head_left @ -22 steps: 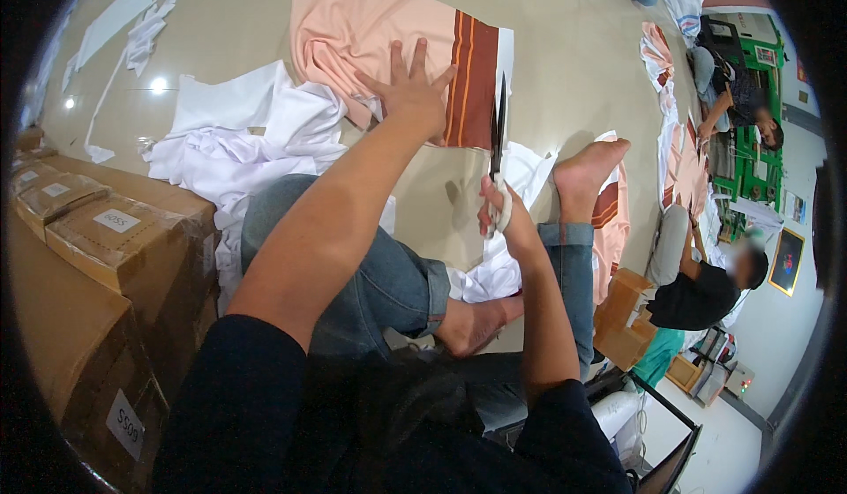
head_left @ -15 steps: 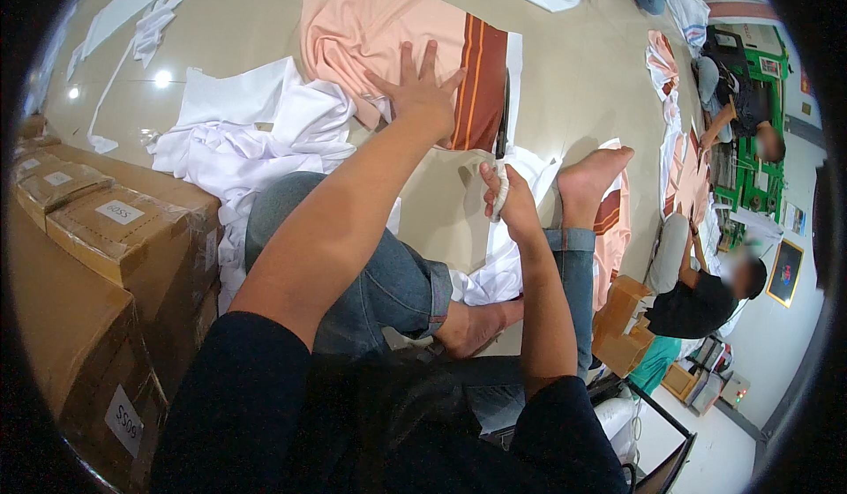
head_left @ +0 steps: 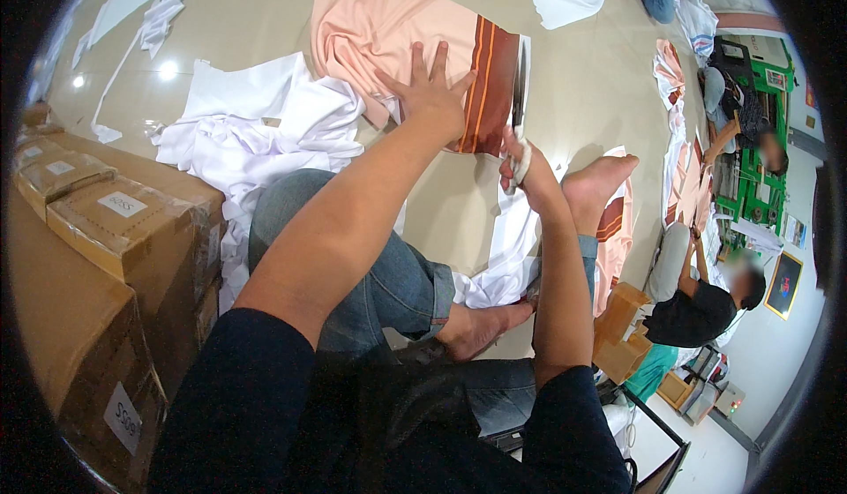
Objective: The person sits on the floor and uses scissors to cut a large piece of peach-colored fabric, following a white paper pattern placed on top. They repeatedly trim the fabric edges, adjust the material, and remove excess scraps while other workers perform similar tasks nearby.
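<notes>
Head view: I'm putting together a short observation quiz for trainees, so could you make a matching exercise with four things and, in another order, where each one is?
Things:
1. left hand
2. scissors
3. cardboard boxes
4. large white cloth

Places:
A. stacked at the picture's left side
B. bunched beside the left knee
C. spread on the peach cloth
D. in the right hand

Pairs: 1-C, 2-D, 3-A, 4-B

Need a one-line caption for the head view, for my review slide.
Left hand spread on peach fabric, right hand holding scissors along its brown band.
</notes>
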The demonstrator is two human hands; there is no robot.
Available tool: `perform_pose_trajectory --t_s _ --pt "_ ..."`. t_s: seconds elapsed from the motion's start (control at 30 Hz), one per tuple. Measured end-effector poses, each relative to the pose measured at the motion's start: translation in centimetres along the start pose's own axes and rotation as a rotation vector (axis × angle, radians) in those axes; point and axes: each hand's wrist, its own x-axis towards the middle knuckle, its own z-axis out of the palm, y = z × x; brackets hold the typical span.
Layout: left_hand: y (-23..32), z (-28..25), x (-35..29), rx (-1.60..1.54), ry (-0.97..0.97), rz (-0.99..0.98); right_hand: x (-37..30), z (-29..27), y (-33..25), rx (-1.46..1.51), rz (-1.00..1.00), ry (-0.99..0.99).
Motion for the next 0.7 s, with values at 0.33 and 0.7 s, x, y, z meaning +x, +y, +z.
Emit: perform_pose_trajectory --t_s 0.33,0.7 --pt "0.1 0.2 0.2 0.0 0.011 0.006 3.6 -0.5 -2.5 -0.181 -0.057 0.065" --pt "0.2 -0.2 -0.1 0.051 0.008 0.002 5.0 -1.9 -3.1 -0.165 -0.053 0.089"
